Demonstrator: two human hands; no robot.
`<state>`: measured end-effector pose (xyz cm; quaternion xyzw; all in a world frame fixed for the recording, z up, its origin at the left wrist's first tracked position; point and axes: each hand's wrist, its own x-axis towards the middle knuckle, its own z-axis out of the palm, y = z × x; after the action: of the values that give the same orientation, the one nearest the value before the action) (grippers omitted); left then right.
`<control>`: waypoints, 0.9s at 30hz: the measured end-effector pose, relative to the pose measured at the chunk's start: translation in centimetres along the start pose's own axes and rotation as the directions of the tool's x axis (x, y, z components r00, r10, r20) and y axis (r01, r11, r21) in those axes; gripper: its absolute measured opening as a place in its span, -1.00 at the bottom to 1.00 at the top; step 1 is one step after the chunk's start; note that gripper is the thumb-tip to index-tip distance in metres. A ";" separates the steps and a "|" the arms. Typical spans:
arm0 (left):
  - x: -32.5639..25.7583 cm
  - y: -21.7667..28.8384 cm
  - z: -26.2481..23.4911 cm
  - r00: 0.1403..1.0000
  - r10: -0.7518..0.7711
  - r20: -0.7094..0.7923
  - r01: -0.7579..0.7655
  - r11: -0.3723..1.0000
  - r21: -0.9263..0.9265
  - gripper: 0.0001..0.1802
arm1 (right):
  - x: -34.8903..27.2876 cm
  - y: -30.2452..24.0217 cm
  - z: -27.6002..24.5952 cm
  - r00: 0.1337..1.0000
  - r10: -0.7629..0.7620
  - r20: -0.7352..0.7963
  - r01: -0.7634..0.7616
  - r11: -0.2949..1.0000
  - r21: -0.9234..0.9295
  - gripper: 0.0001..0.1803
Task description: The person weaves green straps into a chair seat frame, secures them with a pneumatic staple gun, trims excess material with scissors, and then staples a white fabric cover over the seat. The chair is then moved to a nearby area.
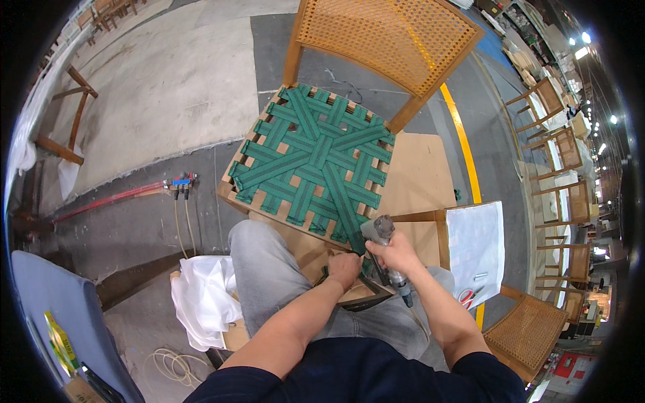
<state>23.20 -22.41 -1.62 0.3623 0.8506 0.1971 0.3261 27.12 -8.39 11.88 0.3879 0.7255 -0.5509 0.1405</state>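
In front of me is a wooden chair with a woven cane back (390,37). Green webbing (321,149) is interlaced across its seat frame, with diagonal straps crossing on top. One diagonal strap runs over the near corner toward me, and my left hand (344,267) is closed around its loose end, fingers partly hidden. My right hand (396,254) grips a grey air stapler (379,230), its head beside the strap at that corner. Below my hands, a dark angular piece (366,299) lies over my lap; its kind is unclear.
Cardboard (420,168) lies under the chair. A box with a white cover (476,245) stands at right, with red-handled scissors (465,295) on it. Another cane chair (527,329) is nearby. White cloth (205,302), an air hose (176,366) and a blue-grey chair back (64,316) are at left.
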 end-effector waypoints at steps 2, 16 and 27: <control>0.3 0.1 -0.2 0.996 -0.046 0.077 0.045 0.999 0.011 -0.47 | -0.1 0.0 0.4 0.999 -0.021 -0.032 0.020 0.998 -0.052 -0.66; 0.6 -0.4 1.1 0.998 -0.047 0.047 0.048 0.999 -0.020 -0.55 | -0.3 -0.5 1.7 1.000 0.004 0.024 -0.003 0.999 -0.035 -0.71; -1.3 0.8 -1.3 0.996 -0.085 -0.027 0.078 0.979 -0.188 -0.45 | -2.2 -0.1 -1.2 0.996 -0.039 -0.084 0.048 0.993 0.106 -0.69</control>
<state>23.41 -23.02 0.27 0.2914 0.8481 0.2689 0.3515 28.78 -8.21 13.73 0.4014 0.7081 -0.5757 0.0775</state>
